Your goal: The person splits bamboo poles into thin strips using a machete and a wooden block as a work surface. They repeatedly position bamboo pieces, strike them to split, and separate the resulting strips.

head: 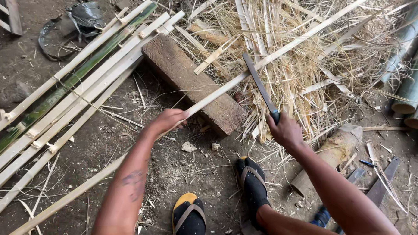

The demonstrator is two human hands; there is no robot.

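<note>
Where the long bamboo strip (pixel 280 50) runs past the lower left corner and the top edge, both its ends are cut off from view. The left hand (pixel 167 121) is wrapped around the strip, fingers curled under and hidden, holding it slanted over a wooden block (pixel 189 83) on the dirt. The right hand (pixel 286 131) is closed around the handle of a long knife (pixel 260 85), its blade resting against the strip. Behind lies a heap of pale shavings (pixel 291 73); left, a row of split strips (pixel 73 85); right, green bamboo poles (pixel 414 82), partly out of frame. 2 sandalled feet (pixel 250 183) stand below. No labels show.
</note>
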